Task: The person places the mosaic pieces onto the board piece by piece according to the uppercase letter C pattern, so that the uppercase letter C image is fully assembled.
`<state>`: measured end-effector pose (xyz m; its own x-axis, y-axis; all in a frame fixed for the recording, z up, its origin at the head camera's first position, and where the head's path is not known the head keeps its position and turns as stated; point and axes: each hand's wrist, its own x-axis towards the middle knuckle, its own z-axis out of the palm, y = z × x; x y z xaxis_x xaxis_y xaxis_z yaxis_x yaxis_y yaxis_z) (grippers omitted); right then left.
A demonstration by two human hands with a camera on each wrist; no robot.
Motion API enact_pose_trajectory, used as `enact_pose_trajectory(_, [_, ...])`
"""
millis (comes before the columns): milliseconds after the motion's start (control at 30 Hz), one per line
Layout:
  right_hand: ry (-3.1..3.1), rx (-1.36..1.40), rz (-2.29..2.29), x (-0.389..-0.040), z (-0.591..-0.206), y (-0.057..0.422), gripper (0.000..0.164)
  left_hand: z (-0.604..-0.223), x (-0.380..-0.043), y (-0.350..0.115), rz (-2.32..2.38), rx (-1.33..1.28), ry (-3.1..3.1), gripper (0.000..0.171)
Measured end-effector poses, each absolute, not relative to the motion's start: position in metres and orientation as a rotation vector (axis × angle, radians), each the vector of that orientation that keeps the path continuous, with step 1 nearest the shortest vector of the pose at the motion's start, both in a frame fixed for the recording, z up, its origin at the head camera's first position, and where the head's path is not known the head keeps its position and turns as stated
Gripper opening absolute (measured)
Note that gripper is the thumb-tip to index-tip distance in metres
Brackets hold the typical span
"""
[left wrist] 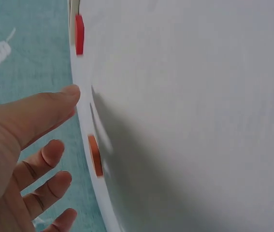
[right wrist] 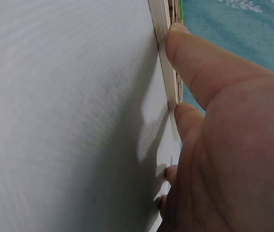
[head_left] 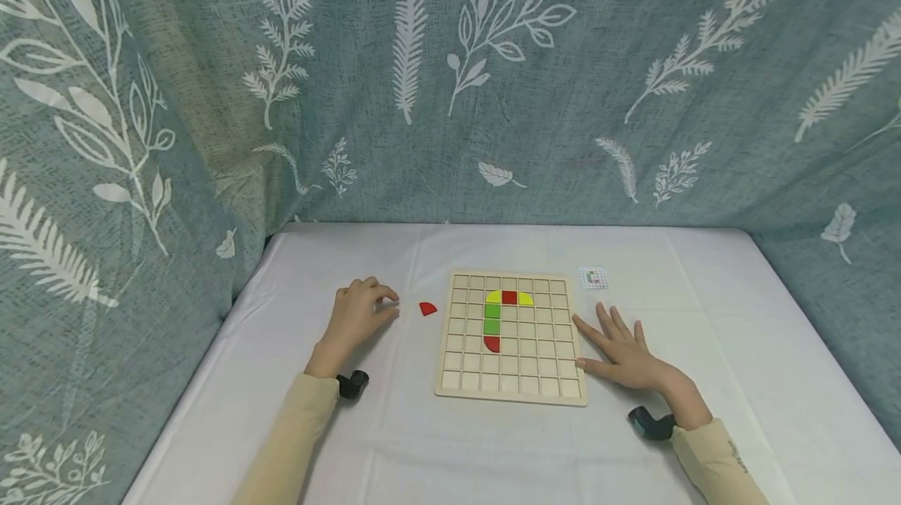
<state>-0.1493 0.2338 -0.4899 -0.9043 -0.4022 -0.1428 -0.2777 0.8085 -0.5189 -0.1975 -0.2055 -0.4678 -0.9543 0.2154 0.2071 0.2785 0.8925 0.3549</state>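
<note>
My left hand [head_left: 359,313] hovers left of the board, its fingers loosely bent with a gap between thumb and forefinger and nothing in it. Just beyond its fingertips lies a red quarter-circle tile [head_left: 428,308]. Low in the left wrist view an orange piece [left wrist: 95,155] shows edge-on beside the fingers; in the head view it is hidden. My right hand [head_left: 622,352] is spread, with thumb and forefinger touching the right edge of the wooden grid board [head_left: 540,392]. On the board are yellow tiles [head_left: 525,299], a red square [head_left: 509,298], green squares [head_left: 492,319] and a red rounded tile [head_left: 493,344].
A small printed pattern card [head_left: 593,278] lies beyond the board's upper right corner. White cloth [head_left: 394,442] covers the table, and a blue-green leaf-patterned curtain [head_left: 436,153] hangs behind it and along both sides.
</note>
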Motion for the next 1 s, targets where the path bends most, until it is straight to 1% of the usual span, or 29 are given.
enact_pose_trajectory(400, [2.75, -0.53, -0.733, -0.149, -0.489, 0.234, 0.072, -0.466, -0.211, -0.227, -0.495, -0.306, -2.898, 0.021])
enact_pose_trajectory(1000, [2.748, -0.518, -0.723, -0.151, -0.491, 0.234, 0.073, -0.467, -0.219, -0.234, -0.448, -0.215, -2.967, 0.029])
